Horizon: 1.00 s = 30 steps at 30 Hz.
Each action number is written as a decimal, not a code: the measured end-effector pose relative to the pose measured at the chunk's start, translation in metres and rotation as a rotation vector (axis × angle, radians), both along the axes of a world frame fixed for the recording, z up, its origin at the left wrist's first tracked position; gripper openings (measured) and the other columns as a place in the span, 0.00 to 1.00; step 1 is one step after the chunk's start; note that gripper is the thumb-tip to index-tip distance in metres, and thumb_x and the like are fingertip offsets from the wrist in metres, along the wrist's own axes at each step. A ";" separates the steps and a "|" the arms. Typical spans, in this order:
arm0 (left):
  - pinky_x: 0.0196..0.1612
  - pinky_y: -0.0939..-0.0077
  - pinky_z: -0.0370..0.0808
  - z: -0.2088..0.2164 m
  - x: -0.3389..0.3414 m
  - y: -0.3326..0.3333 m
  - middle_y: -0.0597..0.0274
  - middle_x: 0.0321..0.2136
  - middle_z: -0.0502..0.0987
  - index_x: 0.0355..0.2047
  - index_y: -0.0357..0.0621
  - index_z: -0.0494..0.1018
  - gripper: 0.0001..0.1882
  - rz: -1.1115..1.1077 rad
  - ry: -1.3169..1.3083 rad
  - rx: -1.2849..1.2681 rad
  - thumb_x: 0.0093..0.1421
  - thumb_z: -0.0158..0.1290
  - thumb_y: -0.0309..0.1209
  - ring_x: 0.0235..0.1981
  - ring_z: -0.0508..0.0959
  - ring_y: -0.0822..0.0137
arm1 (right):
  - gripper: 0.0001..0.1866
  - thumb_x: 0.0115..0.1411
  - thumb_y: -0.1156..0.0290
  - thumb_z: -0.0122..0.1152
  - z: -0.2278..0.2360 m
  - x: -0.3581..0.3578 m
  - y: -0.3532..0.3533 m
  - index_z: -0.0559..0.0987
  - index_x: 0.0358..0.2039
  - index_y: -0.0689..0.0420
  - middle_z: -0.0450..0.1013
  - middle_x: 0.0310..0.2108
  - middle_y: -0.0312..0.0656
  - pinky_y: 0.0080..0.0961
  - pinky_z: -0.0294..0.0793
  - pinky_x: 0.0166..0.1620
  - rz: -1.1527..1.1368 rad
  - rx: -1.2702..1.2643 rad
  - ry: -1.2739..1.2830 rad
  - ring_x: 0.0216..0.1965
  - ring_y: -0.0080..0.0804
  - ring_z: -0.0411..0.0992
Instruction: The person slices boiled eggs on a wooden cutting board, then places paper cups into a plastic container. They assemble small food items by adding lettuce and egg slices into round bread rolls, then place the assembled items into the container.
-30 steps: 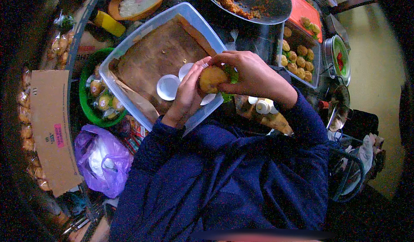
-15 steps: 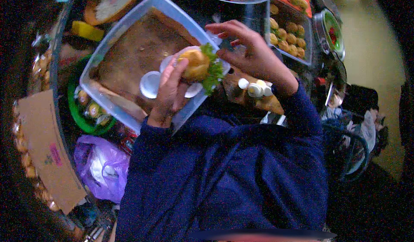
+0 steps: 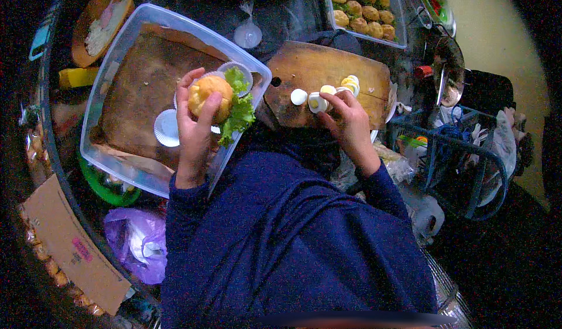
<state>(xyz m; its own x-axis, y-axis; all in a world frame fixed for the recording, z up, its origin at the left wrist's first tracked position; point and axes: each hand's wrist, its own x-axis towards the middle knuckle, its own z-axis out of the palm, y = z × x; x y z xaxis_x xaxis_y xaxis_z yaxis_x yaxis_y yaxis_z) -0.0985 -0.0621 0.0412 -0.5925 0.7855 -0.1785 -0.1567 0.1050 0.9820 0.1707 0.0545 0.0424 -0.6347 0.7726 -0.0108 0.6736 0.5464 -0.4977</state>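
Over the front right of a clear plastic box, my left hand is closed around a round golden bun. Frilly green lettuce sticks out of the bun's right side. White paper cups lie in the box under and beside that hand. To the right, my right hand reaches over a wooden cutting board, thumb and fingers pinched at a boiled egg slice. More egg slices lie on the board, and a white egg piece sits left of the fingers.
A container of filled buns stands at the back right. An orange bowl holds something white and shredded at the back left. A knotted clear bag lies behind the box. A purple bag and a cardboard flap are near left.
My right hand has come down from above the box's right side to the egg slices on the board. The view has shifted; my left hand still holds the bun with lettuce.
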 end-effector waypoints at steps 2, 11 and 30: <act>0.54 0.73 0.66 -0.003 -0.001 -0.001 0.60 0.47 0.69 0.52 0.42 0.65 0.23 -0.018 -0.005 0.005 0.58 0.55 0.33 0.48 0.69 0.67 | 0.21 0.48 0.72 0.67 -0.006 -0.001 -0.004 0.76 0.45 0.51 0.71 0.36 0.42 0.33 0.75 0.39 -0.040 0.047 0.005 0.37 0.42 0.73; 0.53 0.74 0.68 0.003 0.003 -0.002 0.61 0.48 0.67 0.53 0.44 0.64 0.27 -0.060 -0.121 0.014 0.53 0.59 0.30 0.49 0.69 0.68 | 0.21 0.47 0.74 0.68 -0.017 -0.004 -0.009 0.77 0.44 0.51 0.71 0.37 0.42 0.32 0.75 0.39 -0.073 0.128 0.085 0.37 0.41 0.74; 0.54 0.73 0.68 0.007 0.004 -0.001 0.61 0.49 0.66 0.55 0.45 0.61 0.35 -0.223 0.110 0.065 0.45 0.61 0.24 0.50 0.69 0.67 | 0.17 0.45 0.77 0.67 -0.020 -0.011 -0.015 0.76 0.37 0.55 0.71 0.36 0.42 0.32 0.74 0.38 -0.056 0.193 0.147 0.36 0.42 0.72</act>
